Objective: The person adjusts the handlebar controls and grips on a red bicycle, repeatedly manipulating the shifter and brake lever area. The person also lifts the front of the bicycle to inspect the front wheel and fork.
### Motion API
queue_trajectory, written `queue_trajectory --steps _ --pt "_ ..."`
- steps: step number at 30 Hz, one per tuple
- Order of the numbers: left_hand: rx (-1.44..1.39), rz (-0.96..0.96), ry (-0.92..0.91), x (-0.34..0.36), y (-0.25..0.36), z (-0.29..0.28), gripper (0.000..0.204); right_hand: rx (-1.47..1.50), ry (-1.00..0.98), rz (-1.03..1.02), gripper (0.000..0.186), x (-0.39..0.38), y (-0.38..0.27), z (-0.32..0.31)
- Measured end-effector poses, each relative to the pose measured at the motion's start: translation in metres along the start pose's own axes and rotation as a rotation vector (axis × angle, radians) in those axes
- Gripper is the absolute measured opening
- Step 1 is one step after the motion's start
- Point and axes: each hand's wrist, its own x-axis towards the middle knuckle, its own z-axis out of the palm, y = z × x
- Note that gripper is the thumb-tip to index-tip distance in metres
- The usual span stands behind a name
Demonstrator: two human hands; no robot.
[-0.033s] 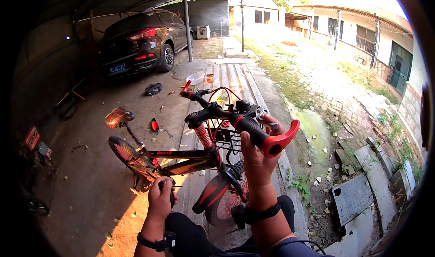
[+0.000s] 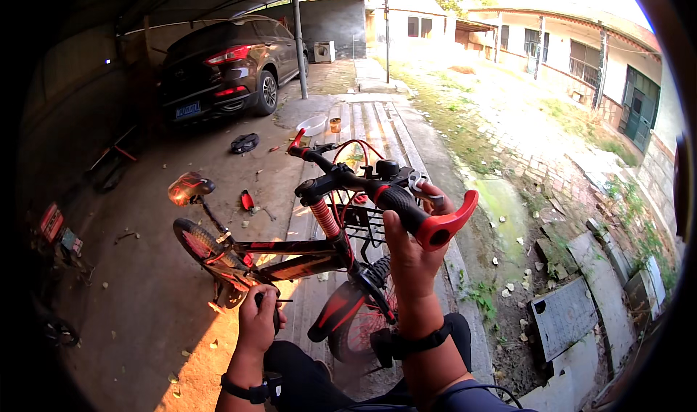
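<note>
A black-and-red bicycle (image 2: 290, 256) stands across the middle, its saddle (image 2: 190, 188) at left and front wheel (image 2: 356, 339) low centre. My right hand (image 2: 414, 249) is wrapped round the right handlebar grip (image 2: 394, 204), beside a red bar end (image 2: 454, 216); its fingertips touch a silver metal piece (image 2: 421, 188) whose exact kind is unclear. My left hand (image 2: 258, 314), below the frame tube, is closed on a small dark tool with a thin rod (image 2: 284, 300) pointing right. Most of that tool is hidden by my fingers.
Beyond the bicycle are a white basin (image 2: 311, 126), a tin (image 2: 335, 124), a black bundle (image 2: 245, 143) and a red piece (image 2: 247, 200). A dark car (image 2: 232, 67) is parked by a post (image 2: 299, 42). Loose slabs (image 2: 563, 317) lie at right, another vehicle (image 2: 58, 230) at far left.
</note>
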Motion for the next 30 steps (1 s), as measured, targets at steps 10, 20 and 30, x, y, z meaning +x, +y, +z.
queue_trajectory --steps 10,20,30 --pt "-0.062 -0.038 -0.016 -0.009 -0.013 -0.001 0.021 0.310 -0.344 0.103 0.094 0.024 -0.001 -0.037" --pt "-0.084 -0.037 -0.037 -0.010 -0.021 0.000 0.022 0.228 -0.595 0.039 0.087 0.067 0.027 -0.052" --pt "-0.047 -0.013 -0.078 -0.008 -0.018 0.006 0.022 0.116 -0.407 -0.089 0.072 0.055 0.026 -0.038"
